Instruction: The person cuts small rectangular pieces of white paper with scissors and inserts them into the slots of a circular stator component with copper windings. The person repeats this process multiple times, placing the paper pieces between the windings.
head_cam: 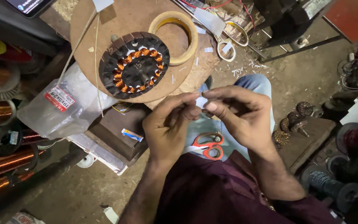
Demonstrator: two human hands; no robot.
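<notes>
Between both hands, left hand [168, 124] and right hand [239, 114] pinch a small, seemingly white paper slip [201, 102].

Paper slip [201, 102] mostly behind fingertips [210, 106]

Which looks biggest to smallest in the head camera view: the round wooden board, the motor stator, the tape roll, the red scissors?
1. Round wooden board
2. Motor stator
3. Tape roll
4. Red scissors, partly hidden behind the hands and nearer the camera, so unsure.
</notes>
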